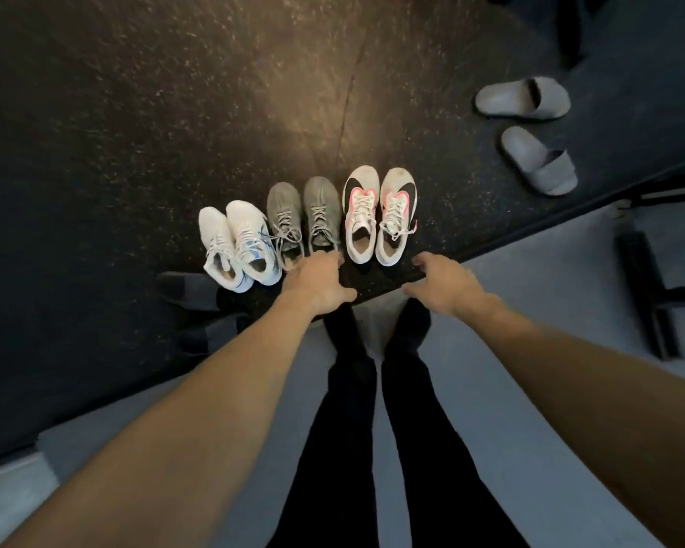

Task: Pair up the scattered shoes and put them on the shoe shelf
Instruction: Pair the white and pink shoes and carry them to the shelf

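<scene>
Three pairs of shoes stand side by side, toes away from me, on the dark speckled mat [135, 132]: white sneakers with blue trim [236, 243], grey lace-up shoes [303, 219], and white sneakers with black and pink marks [378, 213]. My left hand [317, 284] reaches down to the heel of the right grey shoe, fingertips at its rim and thumb spread aside. My right hand [441, 282] hovers just behind the heel of the right white-and-pink sneaker, fingers apart and holding nothing. Two grey slides [522, 98] [538, 160] lie apart at the upper right. No shoe shelf is in view.
My legs in black trousers [372, 409] stand on a pale grey floor [530, 409] at the mat's edge. A dark shoe-like shape [184, 290] lies left of my left hand. A black metal stand base [645, 294] sits on the pale floor at the right.
</scene>
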Action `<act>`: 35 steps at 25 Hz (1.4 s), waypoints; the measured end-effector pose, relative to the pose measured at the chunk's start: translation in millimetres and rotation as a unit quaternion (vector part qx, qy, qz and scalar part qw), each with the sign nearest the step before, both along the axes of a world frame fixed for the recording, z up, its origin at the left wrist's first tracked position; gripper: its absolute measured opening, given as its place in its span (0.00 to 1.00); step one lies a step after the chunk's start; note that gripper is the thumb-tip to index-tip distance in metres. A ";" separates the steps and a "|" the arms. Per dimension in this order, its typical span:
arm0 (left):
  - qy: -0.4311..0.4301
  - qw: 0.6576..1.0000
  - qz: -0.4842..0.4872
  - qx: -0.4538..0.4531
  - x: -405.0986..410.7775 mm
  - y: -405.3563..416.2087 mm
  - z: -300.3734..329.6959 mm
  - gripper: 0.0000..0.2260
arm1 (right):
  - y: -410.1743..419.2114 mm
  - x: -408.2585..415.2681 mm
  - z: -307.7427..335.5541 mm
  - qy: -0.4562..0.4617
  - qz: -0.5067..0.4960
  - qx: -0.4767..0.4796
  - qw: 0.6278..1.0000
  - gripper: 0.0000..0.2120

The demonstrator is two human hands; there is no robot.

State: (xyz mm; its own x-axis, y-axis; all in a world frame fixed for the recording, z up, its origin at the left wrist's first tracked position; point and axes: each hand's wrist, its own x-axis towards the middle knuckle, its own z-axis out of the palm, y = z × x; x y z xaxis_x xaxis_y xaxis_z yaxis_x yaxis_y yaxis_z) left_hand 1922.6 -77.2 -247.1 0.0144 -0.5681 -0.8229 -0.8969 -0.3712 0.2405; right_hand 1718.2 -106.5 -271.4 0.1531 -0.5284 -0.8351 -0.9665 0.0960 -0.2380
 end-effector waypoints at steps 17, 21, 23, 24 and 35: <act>-0.100 0.970 -0.196 -0.107 -51.0 -8.3 -408.1 0.20 | 14.0 10.0 -396.3 0.000 0.144 -0.172 0.975 0.25; -0.068 0.975 -0.172 -0.121 -47.7 -14.9 -384.8 0.12 | 15.1 11.5 -379.7 -0.017 0.083 -0.171 0.982 0.16; -0.055 0.978 -0.171 -0.111 -47.8 -18.2 -347.6 0.11 | 16.0 9.8 -345.7 -0.033 0.061 -0.159 0.985 0.14; -0.055 0.978 -0.173 -0.104 -49.1 -18.1 -326.3 0.10 | 16.6 9.1 -326.2 -0.038 0.057 -0.150 0.986 0.13; -0.017 0.980 -0.126 -0.155 -66.6 -26.7 7.7 0.08 | -4.8 -17.6 5.8 -0.052 0.056 -0.152 0.985 0.11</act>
State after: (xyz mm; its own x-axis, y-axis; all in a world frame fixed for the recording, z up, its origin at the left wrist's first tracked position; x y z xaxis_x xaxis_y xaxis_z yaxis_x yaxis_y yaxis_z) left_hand 1856.0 -103.9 -239.4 -0.1345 -0.7794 -0.6119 -0.9600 -0.0506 0.2754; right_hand 1700.6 -111.3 -265.6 0.3008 -0.7264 -0.6179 -0.9358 -0.1000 -0.3380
